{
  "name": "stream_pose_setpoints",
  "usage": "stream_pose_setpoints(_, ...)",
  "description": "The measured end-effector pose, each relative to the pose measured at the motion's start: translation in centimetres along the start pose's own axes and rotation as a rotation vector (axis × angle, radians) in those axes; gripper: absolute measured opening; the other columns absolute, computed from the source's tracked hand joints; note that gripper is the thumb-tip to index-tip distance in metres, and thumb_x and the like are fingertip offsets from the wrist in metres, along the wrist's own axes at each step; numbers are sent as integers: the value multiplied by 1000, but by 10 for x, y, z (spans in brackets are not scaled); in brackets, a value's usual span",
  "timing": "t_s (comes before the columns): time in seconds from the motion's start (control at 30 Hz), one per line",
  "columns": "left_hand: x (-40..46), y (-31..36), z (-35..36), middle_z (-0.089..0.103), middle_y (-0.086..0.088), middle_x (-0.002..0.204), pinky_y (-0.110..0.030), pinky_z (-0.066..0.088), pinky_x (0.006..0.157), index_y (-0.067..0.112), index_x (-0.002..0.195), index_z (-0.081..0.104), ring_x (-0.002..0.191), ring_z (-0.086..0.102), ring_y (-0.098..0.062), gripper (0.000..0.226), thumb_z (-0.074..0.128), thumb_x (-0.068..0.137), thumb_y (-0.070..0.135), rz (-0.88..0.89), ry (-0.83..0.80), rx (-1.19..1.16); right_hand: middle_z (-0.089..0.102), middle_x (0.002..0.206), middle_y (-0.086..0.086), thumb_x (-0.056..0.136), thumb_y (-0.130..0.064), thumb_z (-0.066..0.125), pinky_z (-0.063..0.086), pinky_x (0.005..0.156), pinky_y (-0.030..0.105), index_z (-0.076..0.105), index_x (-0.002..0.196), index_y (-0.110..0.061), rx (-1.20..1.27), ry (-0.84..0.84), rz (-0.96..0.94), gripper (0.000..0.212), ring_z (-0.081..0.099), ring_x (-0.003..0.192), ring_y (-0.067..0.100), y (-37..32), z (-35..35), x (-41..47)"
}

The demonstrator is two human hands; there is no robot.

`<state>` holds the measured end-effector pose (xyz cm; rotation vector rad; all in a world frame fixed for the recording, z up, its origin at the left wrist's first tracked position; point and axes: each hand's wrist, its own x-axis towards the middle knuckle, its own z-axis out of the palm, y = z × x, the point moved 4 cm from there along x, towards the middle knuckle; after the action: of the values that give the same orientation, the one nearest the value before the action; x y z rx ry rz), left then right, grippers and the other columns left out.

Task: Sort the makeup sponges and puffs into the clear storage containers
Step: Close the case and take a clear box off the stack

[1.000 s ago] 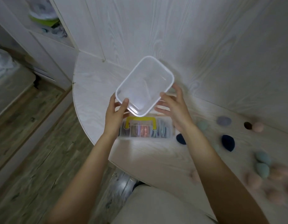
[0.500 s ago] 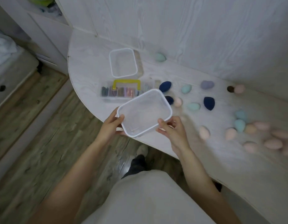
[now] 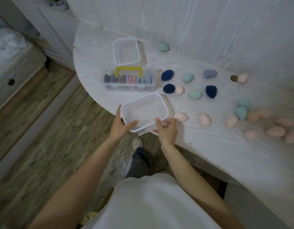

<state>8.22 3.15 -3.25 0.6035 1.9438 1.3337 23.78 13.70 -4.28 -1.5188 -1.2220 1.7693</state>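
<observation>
A clear rectangular container (image 3: 143, 111) sits at the near edge of the white table, partly over the edge. My left hand (image 3: 121, 123) grips its near-left corner, thumb on the rim. My right hand (image 3: 167, 128) holds its near-right side with fingers curled under. A second clear container (image 3: 126, 51) stands empty at the back left. Egg-shaped makeup sponges lie scattered to the right: dark blue ones (image 3: 167, 75), teal ones (image 3: 195, 95), a purple one (image 3: 209, 73) and several pink ones (image 3: 205, 119).
A clear compartment box with a yellow handle (image 3: 129, 78) lies between the two containers. The white table (image 3: 217, 146) curves along a white wood-grain wall. Wooden floor, my leg and shoe show below the table edge. A cabinet stands at the far left.
Both hands brought the clear container down from in front of the wall to the table's near edge. The view tilted downward, revealing the second container and more sponges.
</observation>
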Motion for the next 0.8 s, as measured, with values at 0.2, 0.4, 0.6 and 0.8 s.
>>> stream_pose_setpoints(0.2,4,4,-1,53,18,112,-22,55,64,54,113,39,98,54,-8,59,77,73,33,-10,30,8,53,105,13,84,-10,68,58,65,24,45,115,-6,91,-17,115,39,63,81,17,-10,-12,2)
stream_pose_setpoints(0.4,15,-8,-5,56,-3,123,-28,53,69,27,131,50,104,58,-21,37,38,98,40,-227,80,-362,53,112,-5,87,-5,61,52,74,13,63,107,-20,-215,-224,-242,26,62,93,9,-40,-11,-17)
stream_pose_setpoints(0.6,23,-9,-9,59,3,100,-23,50,66,11,125,53,90,56,-14,33,39,96,14,-287,82,-422,45,121,-3,91,-11,54,43,93,24,57,120,-25,-670,-95,-461,33,48,107,13,-56,-24,15)
stream_pose_setpoints(0.8,32,-22,-16,60,-11,124,-43,51,86,14,123,59,114,55,-32,36,39,94,15,-290,99,-425,49,119,-7,85,10,50,40,87,12,54,124,-28,-742,-368,-444,55,50,103,8,-67,-25,30)
